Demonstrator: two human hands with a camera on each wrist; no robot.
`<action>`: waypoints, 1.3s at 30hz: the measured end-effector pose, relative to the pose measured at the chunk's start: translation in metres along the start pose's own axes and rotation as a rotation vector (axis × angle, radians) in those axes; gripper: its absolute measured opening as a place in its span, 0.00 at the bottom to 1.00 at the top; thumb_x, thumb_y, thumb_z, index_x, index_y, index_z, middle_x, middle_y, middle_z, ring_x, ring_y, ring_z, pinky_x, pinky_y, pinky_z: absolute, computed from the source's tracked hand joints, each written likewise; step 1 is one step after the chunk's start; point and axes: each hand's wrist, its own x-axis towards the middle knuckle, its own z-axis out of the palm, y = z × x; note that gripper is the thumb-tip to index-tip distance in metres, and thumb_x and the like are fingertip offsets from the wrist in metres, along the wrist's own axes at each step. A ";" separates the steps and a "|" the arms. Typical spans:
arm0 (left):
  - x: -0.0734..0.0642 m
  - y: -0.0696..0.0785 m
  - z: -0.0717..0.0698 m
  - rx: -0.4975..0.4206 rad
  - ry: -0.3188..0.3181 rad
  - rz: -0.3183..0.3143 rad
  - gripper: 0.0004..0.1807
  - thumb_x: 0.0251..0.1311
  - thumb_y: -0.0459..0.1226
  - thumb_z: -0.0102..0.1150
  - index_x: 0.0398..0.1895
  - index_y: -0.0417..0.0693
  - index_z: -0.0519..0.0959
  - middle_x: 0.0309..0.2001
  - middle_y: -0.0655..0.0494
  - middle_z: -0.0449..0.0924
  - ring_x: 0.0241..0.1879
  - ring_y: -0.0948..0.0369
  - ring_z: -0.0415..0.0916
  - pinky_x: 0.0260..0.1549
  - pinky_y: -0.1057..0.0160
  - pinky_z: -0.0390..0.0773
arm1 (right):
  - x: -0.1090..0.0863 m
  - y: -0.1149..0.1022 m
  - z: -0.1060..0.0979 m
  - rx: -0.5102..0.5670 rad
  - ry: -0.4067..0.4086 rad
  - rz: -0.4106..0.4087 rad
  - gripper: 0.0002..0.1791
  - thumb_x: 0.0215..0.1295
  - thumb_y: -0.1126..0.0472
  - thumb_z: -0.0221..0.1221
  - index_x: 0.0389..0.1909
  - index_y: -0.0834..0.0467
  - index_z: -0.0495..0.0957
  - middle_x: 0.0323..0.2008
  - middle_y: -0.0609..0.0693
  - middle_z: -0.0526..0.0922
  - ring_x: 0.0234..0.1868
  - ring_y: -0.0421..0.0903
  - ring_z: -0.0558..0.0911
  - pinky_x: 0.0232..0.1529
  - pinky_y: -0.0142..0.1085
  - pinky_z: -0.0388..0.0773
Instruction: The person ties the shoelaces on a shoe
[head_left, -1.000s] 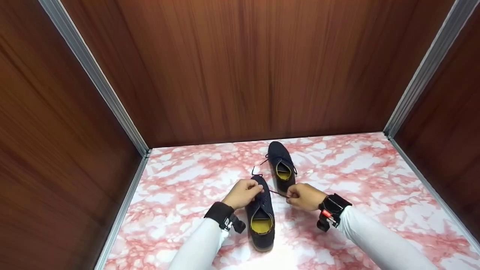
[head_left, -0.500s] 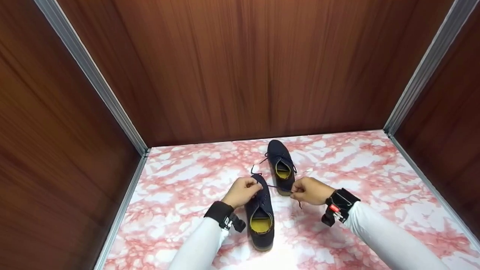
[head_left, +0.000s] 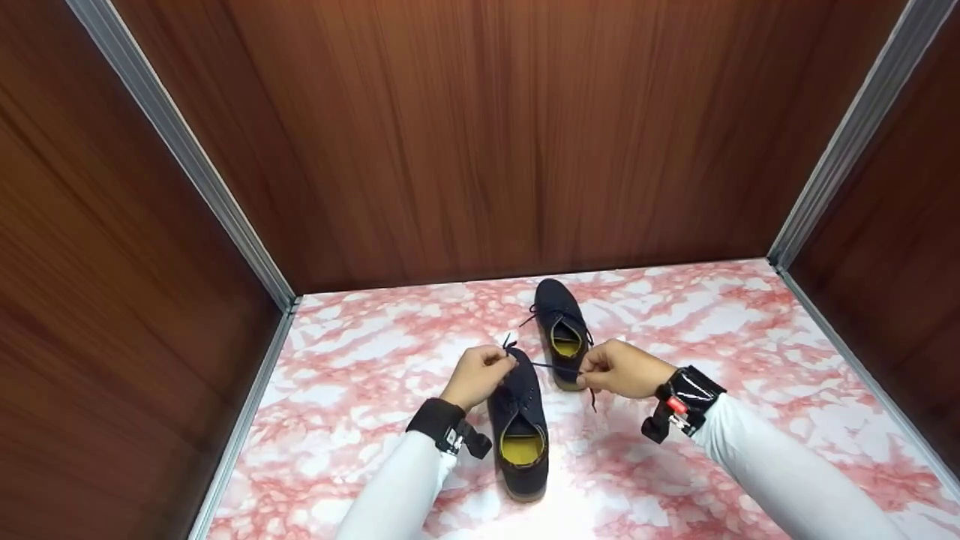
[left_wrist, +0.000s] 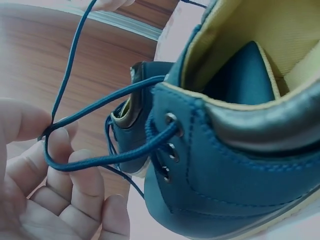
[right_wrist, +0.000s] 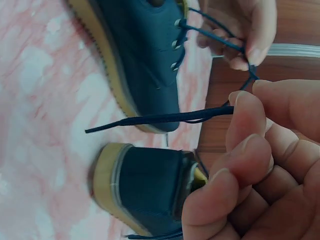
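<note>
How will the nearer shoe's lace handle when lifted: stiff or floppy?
Probably floppy: the lace curves round at the left hand. Likely light, since it looks thin. Its free end, hanging below the right hand, may swing.

In the head view the table (head_left: 360,420) is bright, bleaching to near white by the heel of the near shoe (head_left: 523,421) — while the left wall (head_left: 127,300) and right wall (head_left: 892,315) stay dim. A white glint sits on the right wristband (head_left: 694,386). Both wrist views look cool and bluish. In one, haze pales the left hand (left_wrist: 60,195) and sheen runs along the shoe's collar (left_wrist: 270,125); in the other, the right hand (right_wrist: 275,175) looks soft — fine texture smoothed away.
</note>
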 end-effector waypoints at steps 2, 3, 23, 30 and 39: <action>0.000 0.001 -0.002 -0.019 0.002 -0.011 0.12 0.68 0.35 0.62 0.30 0.34 0.83 0.23 0.62 0.76 0.23 0.64 0.73 0.27 0.71 0.74 | 0.000 -0.002 -0.001 0.014 -0.001 0.004 0.09 0.69 0.59 0.66 0.27 0.54 0.85 0.23 0.49 0.83 0.22 0.31 0.67 0.24 0.26 0.62; 0.000 0.001 -0.002 -0.027 0.003 -0.016 0.11 0.68 0.35 0.62 0.31 0.34 0.83 0.23 0.62 0.77 0.23 0.64 0.73 0.27 0.71 0.74 | 0.000 -0.003 -0.002 0.018 -0.002 0.006 0.09 0.69 0.59 0.66 0.27 0.54 0.85 0.23 0.49 0.83 0.22 0.31 0.67 0.24 0.26 0.61; -0.002 -0.006 -0.002 -0.056 -0.008 -0.043 0.09 0.66 0.35 0.68 0.34 0.35 0.87 0.32 0.42 0.91 0.24 0.66 0.78 0.30 0.72 0.79 | 0.007 -0.029 0.013 0.290 0.018 0.021 0.12 0.70 0.58 0.67 0.37 0.65 0.88 0.27 0.49 0.90 0.24 0.34 0.81 0.27 0.29 0.81; -0.003 -0.007 -0.002 -0.033 0.006 -0.031 0.09 0.65 0.37 0.69 0.33 0.37 0.88 0.32 0.41 0.91 0.24 0.65 0.79 0.29 0.72 0.78 | 0.009 -0.039 0.032 0.260 0.049 -0.041 0.08 0.66 0.59 0.70 0.35 0.60 0.90 0.30 0.58 0.91 0.24 0.34 0.84 0.29 0.28 0.83; -0.005 -0.009 -0.002 -0.050 0.014 -0.033 0.09 0.66 0.35 0.69 0.34 0.36 0.88 0.34 0.39 0.91 0.27 0.62 0.83 0.31 0.71 0.81 | 0.015 -0.046 0.060 -0.019 0.182 -0.187 0.02 0.61 0.62 0.74 0.30 0.55 0.91 0.23 0.46 0.90 0.23 0.28 0.78 0.25 0.24 0.75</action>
